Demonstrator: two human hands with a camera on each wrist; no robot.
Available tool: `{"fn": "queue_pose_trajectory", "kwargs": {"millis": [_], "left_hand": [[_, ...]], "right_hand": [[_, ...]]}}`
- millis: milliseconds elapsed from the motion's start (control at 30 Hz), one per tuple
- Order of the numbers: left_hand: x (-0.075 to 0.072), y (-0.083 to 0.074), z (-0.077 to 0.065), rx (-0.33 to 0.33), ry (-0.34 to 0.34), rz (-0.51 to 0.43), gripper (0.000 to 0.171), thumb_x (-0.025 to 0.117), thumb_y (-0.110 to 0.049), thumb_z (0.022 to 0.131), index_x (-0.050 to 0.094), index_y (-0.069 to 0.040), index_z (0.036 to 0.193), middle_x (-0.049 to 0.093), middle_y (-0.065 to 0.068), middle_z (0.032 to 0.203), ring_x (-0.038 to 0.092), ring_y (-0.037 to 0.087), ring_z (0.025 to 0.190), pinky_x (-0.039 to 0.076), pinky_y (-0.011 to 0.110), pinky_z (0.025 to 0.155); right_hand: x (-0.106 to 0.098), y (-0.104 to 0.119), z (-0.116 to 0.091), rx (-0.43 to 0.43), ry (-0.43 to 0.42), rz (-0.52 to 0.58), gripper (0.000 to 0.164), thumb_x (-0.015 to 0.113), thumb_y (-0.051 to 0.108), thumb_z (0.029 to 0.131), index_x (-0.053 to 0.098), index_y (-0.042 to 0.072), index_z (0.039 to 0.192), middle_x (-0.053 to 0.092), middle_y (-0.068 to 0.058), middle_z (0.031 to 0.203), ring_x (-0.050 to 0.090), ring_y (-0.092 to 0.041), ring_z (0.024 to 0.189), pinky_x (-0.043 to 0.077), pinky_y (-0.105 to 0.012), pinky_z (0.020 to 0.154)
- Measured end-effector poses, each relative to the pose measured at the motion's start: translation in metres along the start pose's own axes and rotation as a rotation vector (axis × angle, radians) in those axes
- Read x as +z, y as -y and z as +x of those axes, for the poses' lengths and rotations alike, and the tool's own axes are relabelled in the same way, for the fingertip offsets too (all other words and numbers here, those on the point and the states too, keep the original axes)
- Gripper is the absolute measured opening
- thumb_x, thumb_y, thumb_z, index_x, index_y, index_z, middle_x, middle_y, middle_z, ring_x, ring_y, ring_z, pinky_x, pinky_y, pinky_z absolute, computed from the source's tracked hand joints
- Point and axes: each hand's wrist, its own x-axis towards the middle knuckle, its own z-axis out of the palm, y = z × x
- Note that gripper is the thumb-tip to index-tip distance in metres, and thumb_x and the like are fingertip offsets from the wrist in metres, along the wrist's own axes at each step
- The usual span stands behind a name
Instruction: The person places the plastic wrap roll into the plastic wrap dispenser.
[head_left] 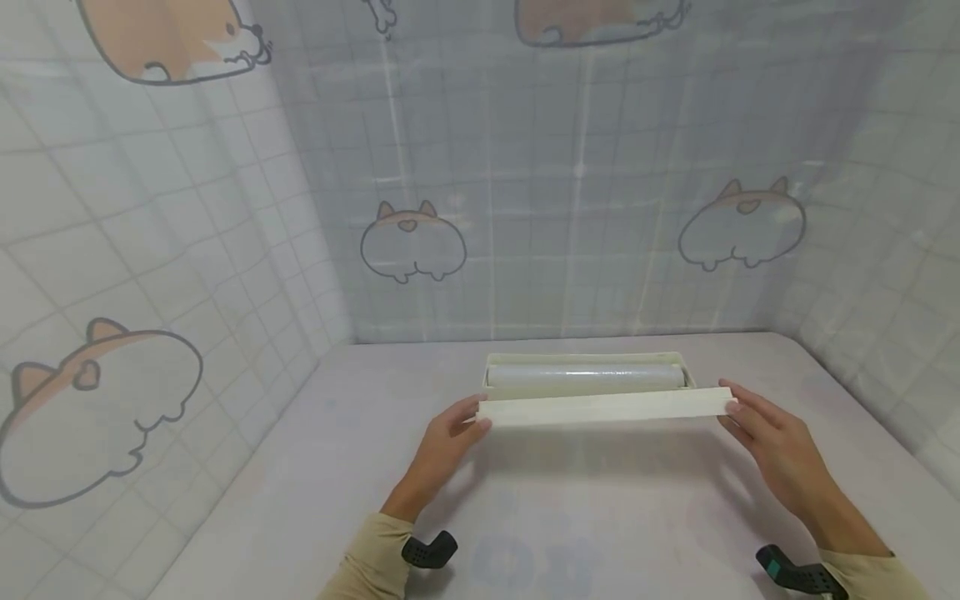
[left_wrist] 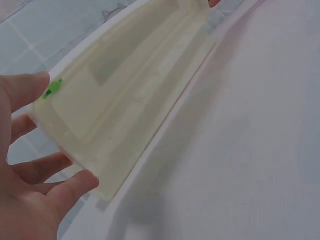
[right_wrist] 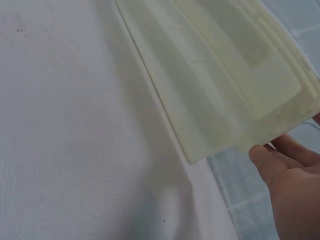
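Observation:
A long cream plastic lid [head_left: 607,407] is held level between both hands, tilted with its hollow underside facing the wrist cameras. My left hand [head_left: 444,450] grips its left end between thumb and fingers; a small green tab [left_wrist: 52,88] sits at that end. At the opposite end, my right hand [head_left: 780,454] pinches the lid, fingertips behind the edge. Just beyond the lid lies an open cream box [head_left: 585,359] holding a roll of shiny clear film [head_left: 585,375]. The lid hides the box's near lower edge in the head view.
The white tabletop [head_left: 300,500] stretches out under both forearms. Tiled, translucent sheets printed with cartoon corgis [head_left: 413,242] rise at the back and sides. Black wrist cameras [head_left: 430,550] are strapped on over beige sleeves [head_left: 371,558].

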Motion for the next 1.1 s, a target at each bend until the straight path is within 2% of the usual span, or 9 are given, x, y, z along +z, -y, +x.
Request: {"fn": "queue_pose_trajectory", "kwargs": {"millis": [67,200,300,500,567,733,967,1033,1100], "left_hand": [[0.001,-0.002,0.001,0.015,-0.02,-0.005,0.052,0.071,-0.036,0.095,0.057,-0.017,0.141,0.057,0.008,0.141,0.057,0.032,0.126,0.048,0.051,0.102],[0.0,-0.005,0.003,0.018,-0.043,-0.006,0.049,0.073,-0.028,0.093,0.059,-0.015,0.139,0.059,0.008,0.138,0.057,0.032,0.126,0.048,0.05,0.102],[0.0,-0.007,0.003,0.004,-0.047,0.005,0.047,0.074,-0.023,0.093,0.06,-0.013,0.137,0.06,0.01,0.136,0.058,0.033,0.124,0.048,0.051,0.101],[-0.003,-0.036,-0.002,0.037,-0.026,0.015,0.044,0.071,-0.012,0.094,0.06,-0.001,0.135,0.063,0.016,0.131,0.06,0.033,0.121,0.05,0.05,0.099],[-0.005,-0.035,0.001,0.05,-0.006,0.007,0.043,0.071,-0.014,0.094,0.061,-0.003,0.134,0.064,0.013,0.13,0.06,0.03,0.121,0.05,0.047,0.099],[-0.007,-0.017,0.013,0.056,0.01,0.002,0.044,0.074,-0.019,0.092,0.063,-0.011,0.133,0.065,0.006,0.129,0.06,0.024,0.12,0.05,0.044,0.1],[-0.004,-0.021,0.018,0.078,-0.025,0.062,0.045,0.072,-0.007,0.092,0.059,-0.001,0.135,0.062,0.015,0.133,0.059,0.033,0.124,0.049,0.049,0.101],[-0.003,-0.02,0.02,0.089,-0.037,0.096,0.046,0.072,-0.006,0.092,0.058,0.0,0.135,0.06,0.016,0.136,0.057,0.034,0.126,0.048,0.048,0.102],[-0.002,-0.02,0.021,0.109,-0.04,0.13,0.046,0.072,-0.006,0.092,0.058,0.0,0.135,0.059,0.015,0.138,0.056,0.033,0.128,0.047,0.046,0.102]], "right_hand": [[0.001,0.0,0.0,-0.016,-0.003,0.025,0.062,0.053,0.017,0.105,0.025,-0.014,0.151,0.031,-0.013,0.16,0.051,0.01,0.119,0.044,-0.017,0.097],[0.002,-0.001,0.0,-0.052,-0.006,0.101,0.058,0.054,0.01,0.104,0.028,-0.016,0.148,0.047,0.001,0.148,0.054,0.006,0.119,0.045,-0.019,0.097],[0.003,-0.003,0.0,-0.069,-0.008,0.115,0.055,0.055,0.007,0.104,0.032,-0.016,0.147,0.052,0.006,0.143,0.055,0.005,0.119,0.046,-0.019,0.096],[0.005,0.001,0.003,-0.094,-0.021,0.04,0.053,0.057,0.008,0.103,0.036,-0.015,0.146,0.053,0.005,0.142,0.054,0.005,0.119,0.045,-0.015,0.095],[0.005,0.003,0.005,-0.107,-0.022,0.013,0.052,0.057,0.007,0.103,0.037,-0.014,0.146,0.054,0.007,0.139,0.054,0.004,0.119,0.045,-0.014,0.095],[0.005,0.005,0.005,-0.093,-0.029,-0.08,0.05,0.057,0.01,0.103,0.041,-0.009,0.147,0.054,0.008,0.136,0.055,0.002,0.118,0.045,-0.01,0.092],[0.005,0.007,0.008,-0.103,-0.04,-0.242,0.051,0.058,0.011,0.103,0.041,-0.006,0.148,0.053,0.0,0.14,0.054,0.001,0.118,0.045,-0.008,0.091],[0.005,0.008,0.01,-0.115,-0.034,-0.26,0.053,0.058,0.011,0.103,0.039,-0.006,0.149,0.051,-0.003,0.144,0.052,0.003,0.121,0.045,-0.009,0.092],[0.004,0.009,0.012,-0.128,-0.021,-0.229,0.055,0.059,0.008,0.102,0.036,-0.007,0.15,0.049,-0.006,0.147,0.051,0.003,0.123,0.045,-0.01,0.093]]}}
